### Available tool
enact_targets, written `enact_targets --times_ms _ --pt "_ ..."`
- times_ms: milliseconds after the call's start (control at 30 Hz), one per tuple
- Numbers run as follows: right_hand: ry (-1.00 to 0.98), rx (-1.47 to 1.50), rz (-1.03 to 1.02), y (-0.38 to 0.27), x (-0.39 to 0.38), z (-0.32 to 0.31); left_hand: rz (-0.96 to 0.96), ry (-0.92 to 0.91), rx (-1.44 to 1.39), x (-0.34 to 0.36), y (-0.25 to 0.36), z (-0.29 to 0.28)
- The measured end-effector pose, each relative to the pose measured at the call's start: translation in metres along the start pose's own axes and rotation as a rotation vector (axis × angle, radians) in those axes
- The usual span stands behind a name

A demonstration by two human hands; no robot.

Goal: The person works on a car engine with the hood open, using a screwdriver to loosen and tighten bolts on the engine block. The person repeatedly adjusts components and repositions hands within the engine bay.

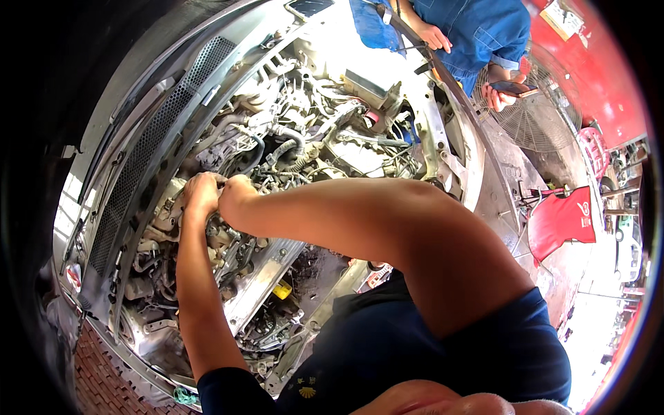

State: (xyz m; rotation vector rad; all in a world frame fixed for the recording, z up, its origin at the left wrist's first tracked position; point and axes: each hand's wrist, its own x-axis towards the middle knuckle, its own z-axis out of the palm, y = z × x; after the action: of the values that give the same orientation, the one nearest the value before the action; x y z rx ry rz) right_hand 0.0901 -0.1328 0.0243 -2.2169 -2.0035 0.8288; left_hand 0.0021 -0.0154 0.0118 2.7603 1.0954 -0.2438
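Both my arms reach into an open car engine bay full of hoses, wiring and dusty metal parts. My left hand (pixel 200 192) is bent over the parts near the windshield-side edge, its fingers curled downward. Right beside it, my right hand (pixel 236 196) is closed, knuckles up, almost touching the left. Whatever the fingers grip is hidden beneath the hands. A black corrugated hose (pixel 289 146) curves just beyond them. Below my right forearm runs a pale metal crossbar (pixel 266 280), with a small yellow part (pixel 282 289) next to it.
A long mesh cowl grille (pixel 128 149) borders the bay on the left. A boxy unit (pixel 365 88) sits at the far side. Beyond the fender, a person in blue holds a phone (pixel 513 89) near a large caged fan (pixel 536 104). Red cloth (pixel 561 225) hangs at right.
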Motion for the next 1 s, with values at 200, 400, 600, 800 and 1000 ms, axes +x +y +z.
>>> enact_targets --times_ms 200,400,600,800,1000 --pt "-0.113 0.014 -0.049 -0.001 -0.021 -0.028 0.041 0.029 -0.007 0.001 -0.014 0.011" --pt "-0.045 0.319 0.136 0.001 -0.02 -0.032 0.007 -0.018 -0.076 0.0 -0.001 0.001" --pt "-0.096 -0.221 -0.086 -0.002 -0.02 -0.028 -0.006 0.029 -0.006 0.003 -0.009 0.009" --pt "-0.088 -0.415 -0.15 -0.002 -0.007 -0.017 0.023 0.011 0.028 0.0 -0.002 0.002" --pt "-0.087 -0.123 0.013 0.005 -0.006 -0.017 0.022 -0.005 -0.018 0.005 -0.001 0.006"
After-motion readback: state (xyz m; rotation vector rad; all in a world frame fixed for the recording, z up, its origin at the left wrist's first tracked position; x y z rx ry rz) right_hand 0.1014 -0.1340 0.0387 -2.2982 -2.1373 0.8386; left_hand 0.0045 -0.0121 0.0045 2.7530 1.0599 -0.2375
